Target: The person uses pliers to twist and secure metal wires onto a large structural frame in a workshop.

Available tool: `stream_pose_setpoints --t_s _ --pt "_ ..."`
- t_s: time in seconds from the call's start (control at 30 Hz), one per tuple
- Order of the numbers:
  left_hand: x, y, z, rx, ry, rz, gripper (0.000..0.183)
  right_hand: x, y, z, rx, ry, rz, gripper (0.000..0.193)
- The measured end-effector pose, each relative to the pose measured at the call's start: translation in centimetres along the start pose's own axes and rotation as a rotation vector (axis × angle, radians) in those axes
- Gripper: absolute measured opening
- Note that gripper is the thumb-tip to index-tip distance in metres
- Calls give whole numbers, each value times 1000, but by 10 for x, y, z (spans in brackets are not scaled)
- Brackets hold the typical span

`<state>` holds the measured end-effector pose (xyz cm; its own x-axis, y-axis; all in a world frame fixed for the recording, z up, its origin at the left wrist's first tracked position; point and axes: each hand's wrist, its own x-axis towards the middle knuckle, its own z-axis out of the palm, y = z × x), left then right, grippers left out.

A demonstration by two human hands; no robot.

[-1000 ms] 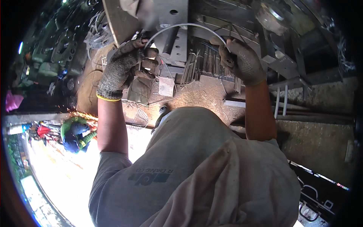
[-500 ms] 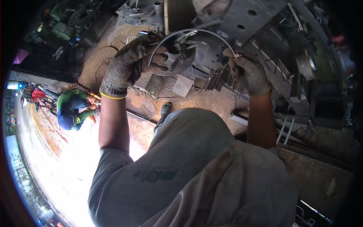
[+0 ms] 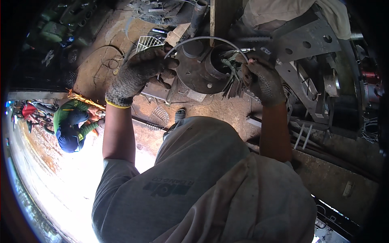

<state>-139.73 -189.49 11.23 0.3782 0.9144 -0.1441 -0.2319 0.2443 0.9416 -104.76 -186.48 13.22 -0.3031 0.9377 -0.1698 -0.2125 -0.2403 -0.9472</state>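
Note:
Both of my hands wear grey knitted work gloves and are raised out in front of me. Between them arches a thin bent metal rod (image 3: pixel 208 37), curving upward like a bow. My left hand (image 3: pixel 139 73) has its fingers curled at the rod's left end. At the other end, my right hand (image 3: pixel 263 79) pinches the rod between thumb and fingers. Beneath the arc sits a dark round metal plate (image 3: pixel 190 75) with a short wide pipe piece (image 3: pixel 216 62) on it. A bundle of thin rods (image 3: pixel 234 87) lies beside the plate.
White wire grilles (image 3: pixel 149 43) lie beyond my left hand, another wire grille (image 3: pixel 159 117) on the floor. A perforated steel plate (image 3: pixel 306 42) stands at right, near a draped cloth (image 3: pixel 283 10). At left another person (image 3: pixel 73 125) crouches beside flying sparks (image 3: pixel 83 98).
My view has shifted, bringing the round plate and pipe piece into fuller sight under the rod. Sparks now fly by the crouching person. Both hands still hold the rod.

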Motion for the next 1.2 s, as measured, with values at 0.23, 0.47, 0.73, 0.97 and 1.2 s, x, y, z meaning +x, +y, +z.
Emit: stream_pose_setpoints --t_s 0.23,0.47,0.73,0.97,1.2 --pt "2 -11 -28 145 58 -73 30 5 -2 30 -206 124 54 34" --pt "30 -17 -93 -4 385 171 30 -12 18 10 -136 339 -105 34" --pt "195 -39 -197 1781 175 494 39 -56 51 -7 -54 417 42 35" --pt "328 -35 -226 1722 -46 427 25 -93 75 -14 9 610 76 36" --pt "396 -29 -234 2153 23 -47 28 -123 90 -18 34 781 169 35"
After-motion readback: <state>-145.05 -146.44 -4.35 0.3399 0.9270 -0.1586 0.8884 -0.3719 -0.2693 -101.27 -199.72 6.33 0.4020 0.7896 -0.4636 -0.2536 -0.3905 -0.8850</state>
